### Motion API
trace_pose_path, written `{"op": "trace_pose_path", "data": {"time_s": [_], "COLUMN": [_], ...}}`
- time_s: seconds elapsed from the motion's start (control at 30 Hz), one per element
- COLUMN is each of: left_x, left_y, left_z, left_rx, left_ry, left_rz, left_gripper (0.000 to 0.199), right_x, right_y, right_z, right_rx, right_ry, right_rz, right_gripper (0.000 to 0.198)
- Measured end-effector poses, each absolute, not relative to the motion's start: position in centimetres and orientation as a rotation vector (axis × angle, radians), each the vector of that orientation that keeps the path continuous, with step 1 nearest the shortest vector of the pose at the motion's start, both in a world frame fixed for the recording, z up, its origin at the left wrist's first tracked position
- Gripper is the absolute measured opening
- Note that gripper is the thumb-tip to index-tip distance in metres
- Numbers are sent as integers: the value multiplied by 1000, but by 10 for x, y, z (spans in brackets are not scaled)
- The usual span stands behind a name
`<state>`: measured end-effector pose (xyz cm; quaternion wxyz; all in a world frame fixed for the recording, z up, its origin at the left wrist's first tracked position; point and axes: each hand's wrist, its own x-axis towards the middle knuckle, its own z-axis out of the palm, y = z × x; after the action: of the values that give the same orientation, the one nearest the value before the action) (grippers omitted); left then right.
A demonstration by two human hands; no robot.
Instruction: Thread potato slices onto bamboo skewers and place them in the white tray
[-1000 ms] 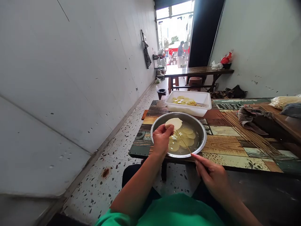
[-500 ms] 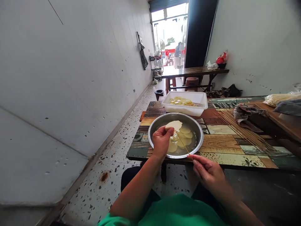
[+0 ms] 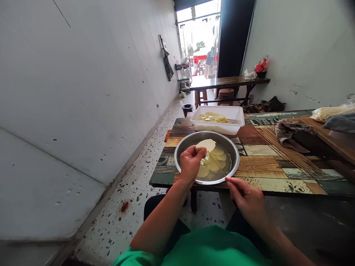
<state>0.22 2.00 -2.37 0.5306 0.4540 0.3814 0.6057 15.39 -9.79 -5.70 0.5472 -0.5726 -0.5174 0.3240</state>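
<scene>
Pinched in my left hand [image 3: 191, 162] is a pale potato slice [image 3: 206, 145], held above a round metal basin [image 3: 178, 155]. My right hand [image 3: 246, 195] grips the near end of a thin wooden skewer [image 3: 217, 166] beside the basin's front right rim. The skewer's far end meets the slice's lower edge by my left thumb; how deep it goes in, I cannot tell. More potato slices [image 3: 213, 166] lie in water inside the basin.
Behind the basin, a white plastic tub [image 3: 219, 127] holds slices and skewers. Loose skewers [image 3: 288, 155] and a crumpled cloth [image 3: 288, 135] lie on the patterned table [image 3: 257, 170] to the right. Plastic bags [image 3: 330, 112] sit beyond. A second table [image 3: 230, 81] stands near the doorway.
My right hand has shifted slightly up, its fingertips now closer to the skewer's end. The left hand keeps its hold on the slice, and the whole view has moved a little.
</scene>
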Motion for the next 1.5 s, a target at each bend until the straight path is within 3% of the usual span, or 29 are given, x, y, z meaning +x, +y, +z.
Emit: {"op": "trace_pose_path", "data": {"time_s": [0.13, 0.2, 0.27, 0.43, 0.5, 0.6, 0.8, 0.87, 1.07, 1.13, 1.27, 1.33, 1.43, 1.5], "left_x": [3, 1, -1, -6, -6, -4, -4, -6, -5, -3, 0, 1, 1, 0], "left_y": [21, 22, 23, 25, 25, 25, 25, 26, 30, 31, 30, 28, 26, 26], "left_z": [-20, -18, -16, -10, -9, -9, -7, -7, -9, -11, -15, -16, -16, -14], "left_rx": [946, 817, 712, 638, 635, 645, 675, 692, 692, 701, 760, 882, 1116, 1204], "left_ry": [871, 847, 840, 838, 840, 840, 788, 767, 790, 780, 803, 842, 882, 880], "left_rz": [1378, 1307, 1226, 1132, 1141, 1151, 1088, 1060, 1076, 1083, 1137, 1205, 1277, 1279], "left_gripper": [29, 32, 33, 32, 31, 30, 31, 31, 33, 34, 36, 34, 31, 30], "right_x": [162, 165, 166, 170, 172, 173, 178, 180, 174, 172, 173, 173, 174, 175], "right_y": [-90, -88, -88, -92, -93, -92, -82, -80, -89, -90, -88, -86, -86, -86], "right_z": [-53, -55, -59, -69, -69, -69, -81, -82, -64, -57, -51, -52, -59, -64], "right_rx": [-1091, -1009, -1060, -1321, -1335, -1292, -1032, -1025, -1315, -1317, -1123, -1019, -1017, -1133], "right_ry": [-900, -828, -911, -1390, -1467, -1375, -924, -933, -1287, -1242, -888, -769, -802, -950], "right_rz": [1534, 1677, 1563, 892, 800, 923, 1591, 1603, 675, 770, 1505, 1724, 1702, 1478], "right_gripper": [37, 38, 36, 31, 32, 34, 39, 41, 23, 24, 34, 35, 35, 32]}}
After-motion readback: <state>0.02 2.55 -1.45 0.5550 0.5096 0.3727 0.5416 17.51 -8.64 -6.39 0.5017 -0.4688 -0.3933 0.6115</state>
